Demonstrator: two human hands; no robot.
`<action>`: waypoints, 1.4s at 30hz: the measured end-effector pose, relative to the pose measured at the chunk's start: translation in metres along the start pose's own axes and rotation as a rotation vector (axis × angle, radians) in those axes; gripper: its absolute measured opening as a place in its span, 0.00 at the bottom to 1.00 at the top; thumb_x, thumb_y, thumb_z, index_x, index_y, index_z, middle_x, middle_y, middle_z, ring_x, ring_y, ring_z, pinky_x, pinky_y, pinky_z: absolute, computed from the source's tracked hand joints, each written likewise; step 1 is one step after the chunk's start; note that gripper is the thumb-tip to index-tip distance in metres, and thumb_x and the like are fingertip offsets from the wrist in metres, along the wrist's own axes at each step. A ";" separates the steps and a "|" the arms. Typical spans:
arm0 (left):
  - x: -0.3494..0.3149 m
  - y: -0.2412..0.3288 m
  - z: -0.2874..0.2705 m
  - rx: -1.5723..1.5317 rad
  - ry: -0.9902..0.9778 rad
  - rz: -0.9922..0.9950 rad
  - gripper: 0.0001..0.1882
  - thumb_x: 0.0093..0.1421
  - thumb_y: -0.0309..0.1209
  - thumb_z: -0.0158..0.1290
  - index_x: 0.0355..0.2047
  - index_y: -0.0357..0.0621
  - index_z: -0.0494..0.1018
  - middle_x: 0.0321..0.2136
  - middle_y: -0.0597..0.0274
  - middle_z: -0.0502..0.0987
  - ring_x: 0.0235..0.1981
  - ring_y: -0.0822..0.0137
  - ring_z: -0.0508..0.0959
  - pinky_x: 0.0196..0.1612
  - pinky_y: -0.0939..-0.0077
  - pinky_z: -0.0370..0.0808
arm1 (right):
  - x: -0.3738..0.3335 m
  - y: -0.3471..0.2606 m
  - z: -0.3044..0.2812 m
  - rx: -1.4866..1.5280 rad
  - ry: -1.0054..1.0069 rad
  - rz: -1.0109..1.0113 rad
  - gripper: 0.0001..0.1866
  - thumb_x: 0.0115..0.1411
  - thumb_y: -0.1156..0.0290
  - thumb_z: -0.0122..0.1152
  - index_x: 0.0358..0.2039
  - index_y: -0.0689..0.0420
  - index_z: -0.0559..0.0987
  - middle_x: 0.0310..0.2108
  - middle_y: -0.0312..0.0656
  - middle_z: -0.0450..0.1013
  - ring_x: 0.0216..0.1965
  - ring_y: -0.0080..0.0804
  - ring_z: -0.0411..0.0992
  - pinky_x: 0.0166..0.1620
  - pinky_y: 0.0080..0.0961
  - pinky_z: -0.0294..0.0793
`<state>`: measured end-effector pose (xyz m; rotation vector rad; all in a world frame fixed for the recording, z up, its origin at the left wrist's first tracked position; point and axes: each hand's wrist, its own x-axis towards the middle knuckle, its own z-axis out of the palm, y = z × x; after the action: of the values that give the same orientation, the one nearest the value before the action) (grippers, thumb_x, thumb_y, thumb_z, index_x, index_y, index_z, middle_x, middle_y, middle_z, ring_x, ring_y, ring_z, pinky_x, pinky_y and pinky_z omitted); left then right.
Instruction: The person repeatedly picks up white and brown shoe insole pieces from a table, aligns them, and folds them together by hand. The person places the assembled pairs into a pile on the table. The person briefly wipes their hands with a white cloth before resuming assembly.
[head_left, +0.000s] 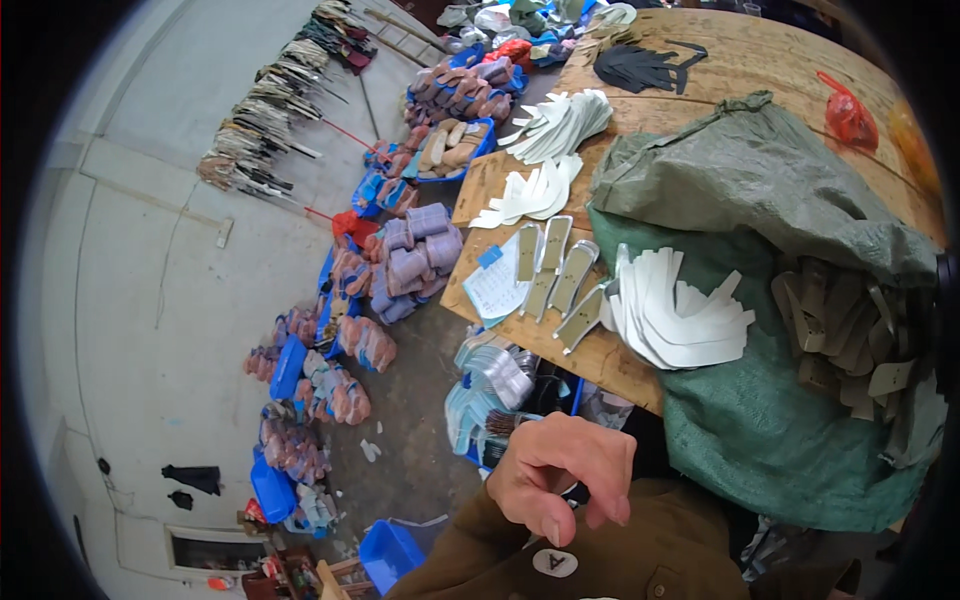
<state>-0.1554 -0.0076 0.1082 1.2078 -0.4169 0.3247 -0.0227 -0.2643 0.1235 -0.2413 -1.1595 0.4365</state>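
My left hand (565, 465) is raised in front of my brown jacket (640, 545), its fingers curled and thumb bent in beside them. Anything inside its grip is hidden. Just behind the knuckles shows a dark brown bristly bundle (507, 422); I cannot tell whether the hand touches it. My right hand is out of view. On the wooden table (620, 375) ahead lies a fan of white curved strips (685, 310). Several olive pieces with pale edges (575, 275) sit beside it, next to a written sheet (497, 290) with a blue clip.
A green woven sack (720, 430) drapes over the table's near edge, with brown shaped pieces (845, 330) in its mouth. More pale strips (560, 125) and black strips (640, 68) lie farther back. Blue bins (390, 555) and wrapped bundles (410, 255) crowd the floor to the left.
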 end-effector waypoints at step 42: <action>0.007 0.031 0.012 0.658 -0.118 0.499 0.13 0.64 0.27 0.46 0.25 0.32 0.74 0.32 0.46 0.79 0.26 0.53 0.79 0.29 0.64 0.75 | -0.008 0.062 0.028 -0.128 -0.353 0.323 0.09 0.52 0.73 0.62 0.28 0.67 0.77 0.29 0.53 0.76 0.29 0.49 0.78 0.34 0.38 0.80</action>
<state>-0.1646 -0.0087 0.1409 1.7625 -0.7518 0.8702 -0.0637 -0.2140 0.1024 -0.4814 -1.5038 0.7098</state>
